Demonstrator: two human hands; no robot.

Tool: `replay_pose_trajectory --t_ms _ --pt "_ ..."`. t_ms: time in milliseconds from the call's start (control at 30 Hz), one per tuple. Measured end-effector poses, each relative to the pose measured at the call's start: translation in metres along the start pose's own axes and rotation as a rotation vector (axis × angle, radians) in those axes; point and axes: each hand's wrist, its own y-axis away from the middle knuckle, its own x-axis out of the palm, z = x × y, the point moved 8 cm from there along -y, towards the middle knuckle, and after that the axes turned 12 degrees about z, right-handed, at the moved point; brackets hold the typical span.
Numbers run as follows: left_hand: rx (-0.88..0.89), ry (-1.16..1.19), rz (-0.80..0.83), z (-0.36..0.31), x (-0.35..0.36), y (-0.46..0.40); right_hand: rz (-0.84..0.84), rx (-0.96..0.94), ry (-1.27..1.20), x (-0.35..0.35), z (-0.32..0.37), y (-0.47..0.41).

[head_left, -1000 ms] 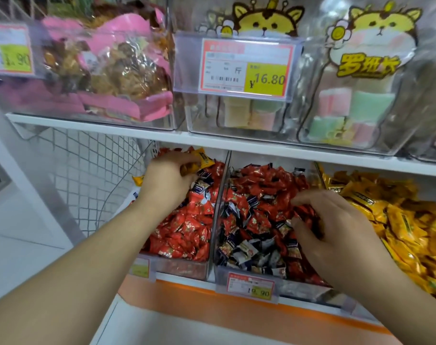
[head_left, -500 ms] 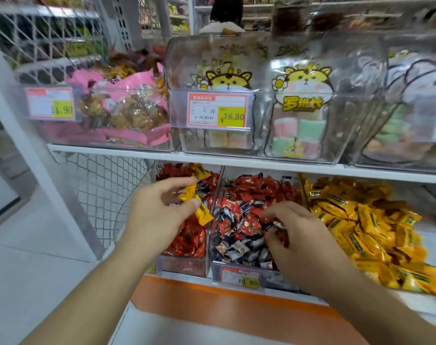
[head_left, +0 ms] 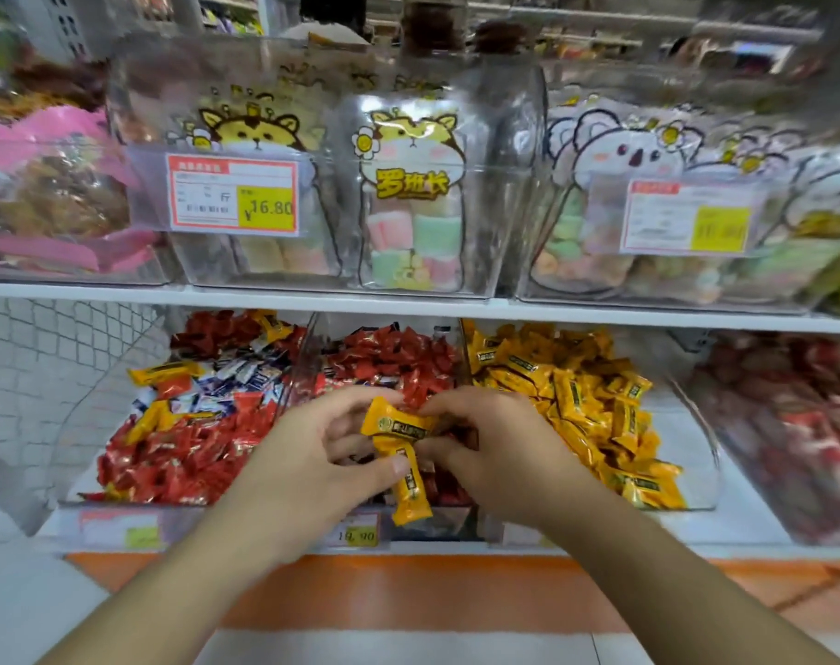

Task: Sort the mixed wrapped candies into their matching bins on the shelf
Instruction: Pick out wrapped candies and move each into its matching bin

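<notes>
Two yellow candies [head_left: 398,453] pinched between my left hand [head_left: 322,453] and right hand [head_left: 494,448], before middle bin [head_left: 389,357]; next, drop into yellow bin [head_left: 576,391] right of it.

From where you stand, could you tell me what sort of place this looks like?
Most likely a shop's bulk sweets aisle: clear bins heaped with wrapped candies, a price tag reading 16.80, and stacked white shelves. Both hands hold yellow candies.

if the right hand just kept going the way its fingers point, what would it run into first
The right hand points leftward across the middle bin, so it would first meet the yellow candies both hands already pinch, then the left hand right behind them. Depth is hard to judge, but they look nearly touching.
</notes>
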Motion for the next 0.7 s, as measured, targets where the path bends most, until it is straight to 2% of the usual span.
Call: replay_pose_trajectory --t_ms 133,233,367,467,567,633,700 --pt "-0.008 -0.020 -0.143 0.003 -0.012 -0.003 -0.165 0.078 0.140 -0.025 -0.017 0.003" --pt "0.015 -0.055 -0.180 0.001 -0.018 -0.003 -0.301 0.323 0.198 -0.051 -0.048 0.007" --pt "0.030 -0.045 -0.199 -0.001 -0.019 -0.001 -0.293 0.491 0.211 -0.055 -0.071 0.009" --pt "0.038 -0.044 -0.221 -0.004 -0.021 0.001 -0.237 0.415 0.154 -0.038 -0.060 0.005" --pt "0.055 -0.028 -0.258 -0.005 -0.021 0.002 -0.176 0.207 0.051 -0.022 -0.028 0.000" --pt "0.051 -0.005 -0.282 -0.004 -0.020 0.002 -0.082 0.092 -0.052 -0.006 -0.008 -0.002" --pt "0.041 0.007 -0.301 -0.002 -0.020 0.002 0.028 0.056 -0.195 0.012 0.003 -0.003"
